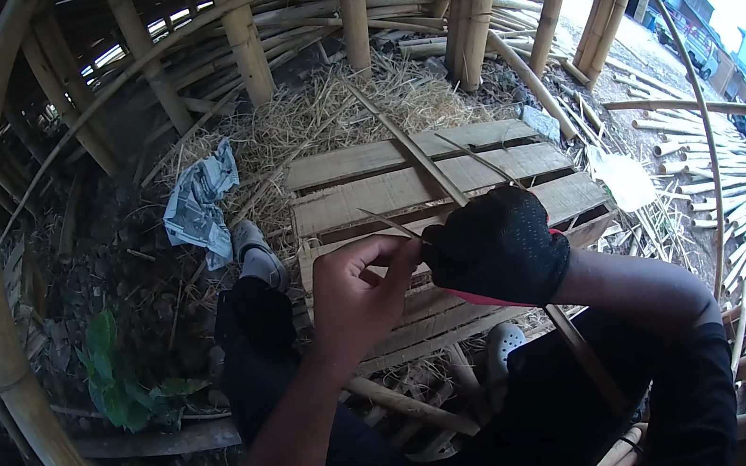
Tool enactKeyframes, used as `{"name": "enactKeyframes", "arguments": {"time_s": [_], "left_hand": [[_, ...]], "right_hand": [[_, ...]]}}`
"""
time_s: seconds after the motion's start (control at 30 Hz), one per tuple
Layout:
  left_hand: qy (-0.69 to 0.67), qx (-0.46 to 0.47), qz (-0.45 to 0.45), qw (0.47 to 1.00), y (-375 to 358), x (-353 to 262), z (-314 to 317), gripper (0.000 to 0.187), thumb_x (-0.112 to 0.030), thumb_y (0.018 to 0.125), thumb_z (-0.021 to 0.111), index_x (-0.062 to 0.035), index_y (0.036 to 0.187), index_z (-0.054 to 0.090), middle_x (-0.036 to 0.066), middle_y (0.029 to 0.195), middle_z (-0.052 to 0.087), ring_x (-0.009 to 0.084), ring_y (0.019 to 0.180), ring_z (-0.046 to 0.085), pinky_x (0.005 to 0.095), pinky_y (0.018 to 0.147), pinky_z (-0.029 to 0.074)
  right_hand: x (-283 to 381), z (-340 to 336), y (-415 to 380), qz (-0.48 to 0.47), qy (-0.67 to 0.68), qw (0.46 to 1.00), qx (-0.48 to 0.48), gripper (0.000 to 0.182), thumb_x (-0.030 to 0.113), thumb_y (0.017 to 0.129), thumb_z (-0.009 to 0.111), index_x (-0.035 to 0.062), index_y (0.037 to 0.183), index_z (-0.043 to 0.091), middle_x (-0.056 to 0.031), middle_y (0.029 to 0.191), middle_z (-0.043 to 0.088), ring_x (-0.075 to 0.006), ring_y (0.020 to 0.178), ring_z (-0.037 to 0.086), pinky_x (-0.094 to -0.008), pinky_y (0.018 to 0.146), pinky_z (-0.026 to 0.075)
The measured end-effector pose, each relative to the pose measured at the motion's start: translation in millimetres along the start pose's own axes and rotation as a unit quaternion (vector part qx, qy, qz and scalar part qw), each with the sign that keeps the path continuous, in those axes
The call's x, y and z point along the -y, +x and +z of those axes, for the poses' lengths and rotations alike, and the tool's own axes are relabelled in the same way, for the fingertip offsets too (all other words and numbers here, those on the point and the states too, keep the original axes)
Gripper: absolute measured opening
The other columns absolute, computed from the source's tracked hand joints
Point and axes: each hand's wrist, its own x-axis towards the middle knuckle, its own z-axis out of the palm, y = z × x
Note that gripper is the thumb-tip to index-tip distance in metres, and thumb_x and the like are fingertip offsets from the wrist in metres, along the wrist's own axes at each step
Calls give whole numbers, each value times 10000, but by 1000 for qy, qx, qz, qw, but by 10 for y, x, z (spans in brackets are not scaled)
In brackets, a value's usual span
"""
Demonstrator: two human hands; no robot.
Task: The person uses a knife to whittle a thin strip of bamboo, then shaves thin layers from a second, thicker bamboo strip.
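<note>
My bare left hand (361,282) is closed in a pinch, thumb against index finger, on the end of a thin bamboo sliver (388,222). Right beside it, my right hand (501,245), in a black dotted glove with some red at the palm side, is wrapped round a long bamboo strip (416,162). That strip runs from the straw at the back, through the fist, and out below toward my lap. A second thin stick (477,158) sticks out beyond the gloved knuckles. The fist hides whatever else is inside it. Under both hands stands a slatted wooden crate or low bench (326,171).
Bamboo posts (242,37) and a curved bamboo pole (3,314) surround me. Straw (309,118) covers the ground behind the slats. Crumpled newspaper (200,203) lies left, near my shoe (253,250). Cut bamboo poles (719,184) are spread out at the right.
</note>
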Motion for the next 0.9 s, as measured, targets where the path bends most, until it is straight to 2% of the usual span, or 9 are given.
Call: {"name": "enactKeyframes", "arguments": {"time_s": [0.13, 0.3, 0.43, 0.53, 0.6, 0.73, 0.8, 0.83, 0.9], "left_hand": [[20, 1, 53, 998, 9, 46, 16, 155, -118, 967, 632, 14, 948, 711, 58, 842, 714, 32, 690, 610, 194, 553, 454], [-212, 24, 14, 977, -33, 38, 105, 124, -111, 978, 612, 4, 954, 653, 14, 838, 666, 47, 758, 601, 201, 619, 473], [-241, 60, -41, 968, -2, 133, 8, 127, -108, 979, 610, 11, 953, 644, 19, 841, 666, 62, 760, 617, 213, 641, 490], [-169, 58, -4, 984, 28, 113, -17, 118, -95, 974, 610, 13, 946, 646, 32, 845, 682, 71, 787, 637, 231, 665, 507], [-32, 19, 111, 993, 37, 65, -1, 107, -48, 979, 577, 21, 924, 638, 50, 830, 681, 29, 639, 557, 199, 552, 435], [-18, 4, 98, 995, 11, 13, 13, 109, -40, 977, 574, 24, 932, 649, 45, 824, 681, 26, 631, 566, 188, 541, 435], [15, 29, 71, 997, 10, 2, -18, 87, -72, 945, 622, 6, 950, 660, 91, 848, 692, 130, 771, 672, 282, 671, 519], [15, 30, 72, 997, 21, -16, -27, 87, -72, 945, 622, 6, 950, 660, 91, 848, 692, 130, 771, 672, 282, 671, 519], [101, 46, 179, 978, 41, -65, -46, 73, -55, 917, 628, 2, 956, 652, 113, 819, 670, 166, 747, 676, 302, 653, 510]], "right_hand": [[19, -54, -2, 23, 32, 999, 20, 118, 198, 748, 723, 106, 698, 669, -68, 581, 568, -257, 531, 611, -397, 496, 476], [-49, -96, -32, 47, 163, 985, 15, 93, 159, 740, 726, 72, 738, 696, -115, 662, 628, -305, 611, 644, -397, 566, 522], [-101, -108, -50, 53, 185, 977, 92, 140, 249, 794, 717, 112, 823, 723, -99, 748, 664, -291, 668, 668, -387, 581, 530], [-59, -111, -47, 87, 181, 974, 101, 156, 254, 822, 698, 124, 900, 735, -110, 833, 690, -297, 718, 681, -389, 614, 541], [-58, -111, -58, 128, 194, 968, 97, 172, 256, 837, 686, 130, 943, 737, -114, 872, 698, -302, 745, 686, -393, 634, 547], [-77, -85, -38, 117, 194, 964, 137, 194, 266, 840, 682, 112, 947, 734, -117, 879, 698, -309, 768, 690, -404, 665, 552], [-72, -77, -45, 144, 206, 954, 164, 202, 268, 838, 681, 101, 942, 729, -121, 879, 697, -311, 765, 689, -406, 669, 552], [-79, -54, -62, 114, 190, 965, 141, 191, 266, 828, 684, 91, 893, 723, -120, 844, 691, -313, 738, 685, -411, 656, 550], [-62, -50, -77, 82, 174, 974, 119, 188, 264, 818, 686, 80, 843, 718, -118, 809, 686, -316, 711, 681, -415, 643, 548]]}}
